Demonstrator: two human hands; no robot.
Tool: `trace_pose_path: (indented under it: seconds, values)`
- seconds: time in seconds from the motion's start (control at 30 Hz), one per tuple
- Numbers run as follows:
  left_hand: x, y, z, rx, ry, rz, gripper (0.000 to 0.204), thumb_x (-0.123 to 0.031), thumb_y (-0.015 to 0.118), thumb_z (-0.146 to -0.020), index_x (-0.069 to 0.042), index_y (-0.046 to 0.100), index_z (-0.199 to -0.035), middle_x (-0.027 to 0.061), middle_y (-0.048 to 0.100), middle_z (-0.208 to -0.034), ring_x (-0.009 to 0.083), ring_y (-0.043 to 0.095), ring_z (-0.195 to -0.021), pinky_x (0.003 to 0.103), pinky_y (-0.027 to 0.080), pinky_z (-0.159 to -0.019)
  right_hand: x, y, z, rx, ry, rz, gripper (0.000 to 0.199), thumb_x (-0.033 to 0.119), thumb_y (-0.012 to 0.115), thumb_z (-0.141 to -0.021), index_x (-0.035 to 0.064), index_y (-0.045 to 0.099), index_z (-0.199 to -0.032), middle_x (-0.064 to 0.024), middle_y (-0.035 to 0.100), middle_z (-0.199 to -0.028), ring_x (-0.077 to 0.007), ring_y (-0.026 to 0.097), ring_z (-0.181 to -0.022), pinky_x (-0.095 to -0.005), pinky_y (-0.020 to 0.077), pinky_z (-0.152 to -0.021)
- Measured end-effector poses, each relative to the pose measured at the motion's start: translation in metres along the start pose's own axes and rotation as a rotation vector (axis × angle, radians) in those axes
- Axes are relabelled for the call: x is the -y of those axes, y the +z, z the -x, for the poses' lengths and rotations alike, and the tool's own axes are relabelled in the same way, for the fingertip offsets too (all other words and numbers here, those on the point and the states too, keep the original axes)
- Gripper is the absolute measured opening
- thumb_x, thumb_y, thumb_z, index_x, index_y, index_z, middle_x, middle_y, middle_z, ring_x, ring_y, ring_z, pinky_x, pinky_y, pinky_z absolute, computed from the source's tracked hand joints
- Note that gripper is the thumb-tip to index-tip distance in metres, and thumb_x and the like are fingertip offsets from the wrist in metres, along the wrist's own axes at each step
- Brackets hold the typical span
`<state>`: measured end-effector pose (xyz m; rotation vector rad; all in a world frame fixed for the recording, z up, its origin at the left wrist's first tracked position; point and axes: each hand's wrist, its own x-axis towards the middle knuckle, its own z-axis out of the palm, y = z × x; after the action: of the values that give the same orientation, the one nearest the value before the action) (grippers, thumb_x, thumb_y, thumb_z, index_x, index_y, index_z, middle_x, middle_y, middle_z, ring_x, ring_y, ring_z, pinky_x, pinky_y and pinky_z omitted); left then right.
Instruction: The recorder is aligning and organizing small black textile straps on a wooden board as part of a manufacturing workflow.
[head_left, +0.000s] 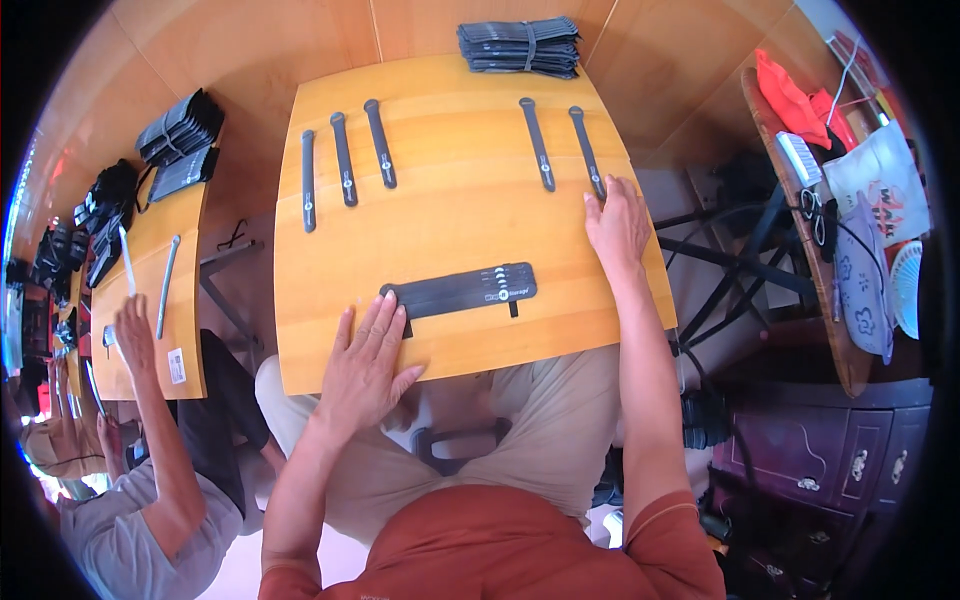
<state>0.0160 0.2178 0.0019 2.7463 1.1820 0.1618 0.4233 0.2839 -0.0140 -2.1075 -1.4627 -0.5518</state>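
My left hand (370, 350) lies with outstretched fingers, its fingertips touching the left end of a stack of dark grey straps (460, 286) near the table's front edge. Two short black tabs show below that stack. At the right edge of the table, my right hand (618, 228) has thumb and forefinger closed around the near end of a single dark grey strap (586, 148). To its left lies another strap (537, 140). Farther left, three more rest apart: one strap (378, 140), a second strap (343, 158) and a third strap (308, 180).
A bundle of straps (520, 48) sits at the table's far edge. On the left, a co-worker's hand (135, 335) is over a neighbouring table (185, 370) bearing strap bundles (180, 130). At right stand a wooden board (850, 360) with assorted items and a dark cabinet (790, 450).
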Motion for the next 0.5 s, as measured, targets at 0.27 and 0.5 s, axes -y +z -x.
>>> trace_pose_path:
  seconds: [0.27, 0.5]
  values:
    - [-0.005, 0.002, 0.002, -0.156, -0.048, 0.121, 0.07, -0.039, 0.065, -0.099, 0.003, 0.046, -0.151, 0.0231, 0.041, -0.161, 0.0359, 0.036, -0.152, 0.051, 0.025, -0.125, -0.028, 0.001, -0.017, 0.22, 0.102, 0.083, 0.021, 0.013, 0.061, -0.098, 0.0005, 0.068, -0.113, -0.021, 0.072, -0.109, -0.0406, 0.071, -0.094, -0.0503, 0.0567, -0.083]
    - [-0.059, -0.019, 0.009, -0.347, -0.23, 0.785, 0.037, -0.007, 0.07, -0.097, 0.005, 0.063, -0.131, 0.0174, 0.068, -0.129, 0.028, 0.07, -0.109, 0.036, 0.055, -0.097, 0.024, -0.094, 0.042, -0.022, 0.148, -0.573, 0.013, 0.01, 0.059, -0.102, 0.0004, 0.065, -0.11, -0.0192, 0.072, -0.092, -0.0355, 0.073, -0.077, -0.0403, 0.057, -0.068]
